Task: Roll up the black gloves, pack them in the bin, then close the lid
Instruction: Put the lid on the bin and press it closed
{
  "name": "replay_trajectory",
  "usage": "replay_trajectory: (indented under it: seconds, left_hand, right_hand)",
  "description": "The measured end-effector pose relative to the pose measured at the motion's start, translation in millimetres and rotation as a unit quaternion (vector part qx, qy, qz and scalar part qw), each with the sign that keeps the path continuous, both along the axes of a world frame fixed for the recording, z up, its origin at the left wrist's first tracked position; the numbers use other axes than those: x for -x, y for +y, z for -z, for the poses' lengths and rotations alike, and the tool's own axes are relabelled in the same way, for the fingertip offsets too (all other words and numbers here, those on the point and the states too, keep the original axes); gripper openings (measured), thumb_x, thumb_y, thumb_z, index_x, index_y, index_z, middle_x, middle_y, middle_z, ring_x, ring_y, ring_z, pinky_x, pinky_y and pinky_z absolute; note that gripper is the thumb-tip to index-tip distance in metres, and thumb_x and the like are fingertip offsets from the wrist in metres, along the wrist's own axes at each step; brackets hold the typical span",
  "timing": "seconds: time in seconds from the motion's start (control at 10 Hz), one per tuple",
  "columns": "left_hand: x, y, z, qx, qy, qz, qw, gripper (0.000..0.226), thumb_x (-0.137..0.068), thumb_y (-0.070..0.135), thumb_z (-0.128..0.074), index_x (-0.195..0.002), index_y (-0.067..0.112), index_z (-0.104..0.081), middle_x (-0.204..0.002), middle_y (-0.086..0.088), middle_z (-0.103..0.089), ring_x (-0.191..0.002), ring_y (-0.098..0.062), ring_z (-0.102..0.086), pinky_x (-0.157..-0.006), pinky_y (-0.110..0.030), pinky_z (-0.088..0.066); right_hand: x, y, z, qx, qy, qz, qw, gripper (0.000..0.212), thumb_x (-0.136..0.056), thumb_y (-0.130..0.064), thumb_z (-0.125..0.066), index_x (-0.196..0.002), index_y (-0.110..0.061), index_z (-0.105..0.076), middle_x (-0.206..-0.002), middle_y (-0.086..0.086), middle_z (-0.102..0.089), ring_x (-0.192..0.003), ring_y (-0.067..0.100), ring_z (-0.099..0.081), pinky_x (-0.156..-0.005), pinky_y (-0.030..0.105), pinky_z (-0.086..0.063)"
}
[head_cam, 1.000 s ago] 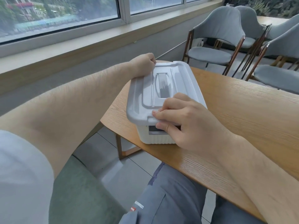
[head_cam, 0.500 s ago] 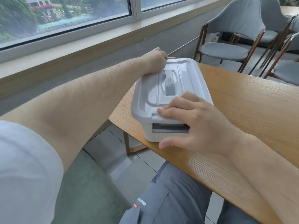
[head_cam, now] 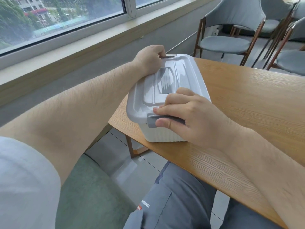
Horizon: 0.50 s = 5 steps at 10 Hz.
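- The right hand [head_cam: 189, 113] pinches the near latch [head_cam: 152, 120]. Its thumb lies flat along the grey latch's front, and its fingers curl over the lid's edge just above.
- The left hand [head_cam: 150, 59] reaches to the opposite end and curls over the far latch [head_cam: 168, 56]. A grey sliver of that latch shows beside the knuckles, but the fingertips are hidden, so I cannot tell how tightly they hold.
- The grey lid [head_cam: 145, 96] spans between the two hands and sits on top of the bin [head_cam: 163, 136].
- The bin's white ribbed wall shows directly below the right thumb.
- The bin stands on the wooden table [head_cam: 247, 100], at the corner under the left forearm.
- The gloves are hidden, since the lid covers the inside of the bin.
- Beyond the left hand stands a grey padded chair [head_cam: 226, 43].
- A window [head_cam: 66, 14] runs along the wall to the left of that arm.
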<state>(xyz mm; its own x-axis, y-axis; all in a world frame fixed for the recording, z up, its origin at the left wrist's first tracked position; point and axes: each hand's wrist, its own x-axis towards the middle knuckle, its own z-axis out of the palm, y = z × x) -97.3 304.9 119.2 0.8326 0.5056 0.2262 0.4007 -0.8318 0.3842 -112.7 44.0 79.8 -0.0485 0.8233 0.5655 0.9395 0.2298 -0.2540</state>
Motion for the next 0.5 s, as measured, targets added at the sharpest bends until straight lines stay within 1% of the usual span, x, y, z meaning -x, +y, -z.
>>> replay_trajectory:
  seconds: [0.1,0.2,0.3,0.4,0.5]
  left_hand:
    - [2,0,1,-0.020,0.006,0.000,1.000,0.041,-0.074,0.012,-0.041,-0.105,0.014,-0.069,-0.111,0.002,-0.063,-0.109,-0.025,-0.057,-0.092,-0.031,-0.045]
    - [3,-2,1,-0.030,-0.003,0.006,1.000,0.047,-0.071,0.018,-0.038,-0.105,0.013,-0.069,-0.111,0.000,-0.065,-0.106,-0.023,-0.057,-0.092,-0.031,-0.047]
    - [8,-8,1,-0.055,0.003,0.000,0.998,0.041,-0.079,0.016,-0.038,-0.105,0.010,-0.070,-0.115,-0.006,-0.067,-0.109,-0.028,-0.059,-0.094,-0.035,-0.047]
    - [3,-8,2,-0.081,-0.021,0.019,0.996,0.029,-0.093,0.013,-0.045,-0.107,0.009,-0.070,-0.117,-0.008,-0.065,-0.111,-0.027,-0.059,-0.094,-0.033,-0.046]
    - [6,-27,-3,-0.063,-0.088,0.039,0.993,0.025,-0.098,0.025,-0.050,-0.103,0.011,-0.070,-0.108,-0.004,-0.065,-0.099,-0.019,-0.060,-0.086,-0.029,-0.045]
  right_hand:
    - [2,1,-4,0.019,0.023,0.011,0.999,0.028,-0.101,-0.032,-0.061,-0.115,-0.015,-0.078,-0.086,-0.007,-0.060,-0.085,0.016,-0.048,-0.080,0.023,-0.043]
    - [4,2,-9,0.055,0.068,0.027,0.996,0.026,-0.099,-0.035,-0.061,-0.113,-0.021,-0.078,-0.085,-0.017,-0.054,-0.088,0.008,-0.046,-0.082,0.014,-0.037]
    - [5,1,-18,0.112,0.115,0.041,0.986,0.019,-0.101,-0.033,-0.064,-0.112,-0.025,-0.077,-0.089,-0.016,-0.059,-0.095,0.006,-0.050,-0.081,0.011,-0.038]
    - [2,-2,-33,0.132,0.182,0.066,0.972,0.020,-0.104,-0.033,-0.059,-0.113,-0.023,-0.074,-0.095,-0.015,-0.065,-0.093,0.002,-0.056,-0.078,0.012,-0.044]
    - [-5,-5,-48,0.067,0.187,0.114,0.974,0.024,-0.106,-0.034,-0.053,-0.107,-0.018,-0.071,-0.090,-0.008,-0.068,-0.084,0.010,-0.060,-0.076,0.023,-0.048]
